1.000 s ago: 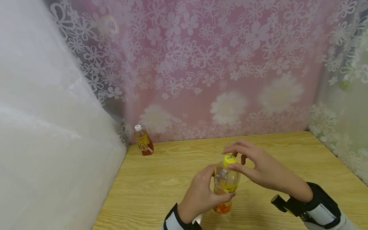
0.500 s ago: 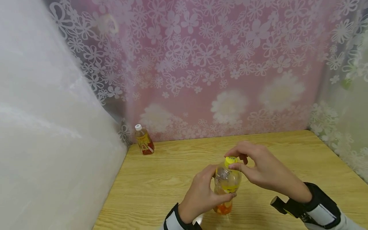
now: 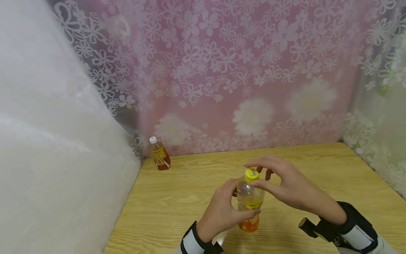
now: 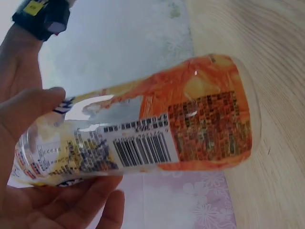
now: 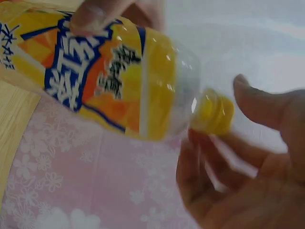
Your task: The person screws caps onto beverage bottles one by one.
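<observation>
A clear plastic drink bottle (image 3: 250,204) with an orange-and-yellow label stands between my hands, leaning slightly. Its yellow cap (image 5: 218,112) sits on the neck. My left hand (image 3: 221,211) grips the bottle's side, thumb across the front and fingers behind, as the left wrist view confirms on the label (image 4: 138,138). Around the cap is my right hand (image 3: 285,180), its fingers bent. In the right wrist view the thumb (image 5: 259,105) is apart from the cap, while fingertips touch or nearly touch its other side. Whether the bottle's base meets the table cannot be told.
A second bottle (image 3: 160,157) with a white cap and reddish-brown drink stands at the table's far left corner. The wood-grain table (image 3: 177,201) ends at a pink floral curtain (image 3: 209,88). A white sheet (image 3: 57,141) hangs along the left side.
The bottle's cap has shifted slightly left and up since half a second ago, and its base slightly up. The right thumb and fingers have spread away from the cap. The left grip stays.
</observation>
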Demonstrator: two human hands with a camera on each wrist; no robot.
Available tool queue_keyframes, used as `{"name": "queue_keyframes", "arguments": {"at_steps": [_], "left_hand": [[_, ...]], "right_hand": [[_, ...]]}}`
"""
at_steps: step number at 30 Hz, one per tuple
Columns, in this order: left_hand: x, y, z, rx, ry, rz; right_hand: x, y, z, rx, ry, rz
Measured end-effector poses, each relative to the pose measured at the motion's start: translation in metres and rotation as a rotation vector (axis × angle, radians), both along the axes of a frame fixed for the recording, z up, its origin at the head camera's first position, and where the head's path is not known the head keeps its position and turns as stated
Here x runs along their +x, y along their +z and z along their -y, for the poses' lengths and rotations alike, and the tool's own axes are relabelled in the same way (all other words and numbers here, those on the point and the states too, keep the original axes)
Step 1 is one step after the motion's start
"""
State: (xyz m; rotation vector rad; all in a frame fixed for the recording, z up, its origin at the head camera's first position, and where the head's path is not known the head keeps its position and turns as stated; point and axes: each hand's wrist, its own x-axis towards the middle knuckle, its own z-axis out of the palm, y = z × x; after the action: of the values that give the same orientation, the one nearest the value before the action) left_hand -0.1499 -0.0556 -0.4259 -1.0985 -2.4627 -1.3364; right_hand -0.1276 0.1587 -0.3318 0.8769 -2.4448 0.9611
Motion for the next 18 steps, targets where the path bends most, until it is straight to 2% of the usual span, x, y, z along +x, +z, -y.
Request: {"name": "queue_keyframes", "arguments": {"at_steps": [3,6,9,12,16,18], "left_hand": [[-0.0038,0.0018,0.0033,0.000,-0.057,0.012],[-0.0034,0.0019,0.0036,-0.008,-0.069,0.004],[-0.0011,0.0020,0.0026,-0.011,-0.049,0.008],[0.0010,0.0030,0.0013,-0.020,-0.020,0.020],[0.0025,0.0039,-0.0010,-0.032,0.009,0.031],[0.0024,0.0038,-0.0015,-0.043,0.006,0.034]], "right_hand": [[-0.0062,0.0027,-0.0098,0.000,0.160,0.007],[-0.0098,0.0013,-0.0128,-0.009,0.220,-0.026],[-0.0099,-0.0018,-0.0107,-0.034,0.216,-0.052],[-0.0084,-0.0049,-0.0077,-0.053,0.179,-0.070],[-0.0071,-0.0067,-0.0069,-0.053,0.137,-0.061],[-0.0068,-0.0060,-0.0084,-0.032,0.135,-0.047]]}}
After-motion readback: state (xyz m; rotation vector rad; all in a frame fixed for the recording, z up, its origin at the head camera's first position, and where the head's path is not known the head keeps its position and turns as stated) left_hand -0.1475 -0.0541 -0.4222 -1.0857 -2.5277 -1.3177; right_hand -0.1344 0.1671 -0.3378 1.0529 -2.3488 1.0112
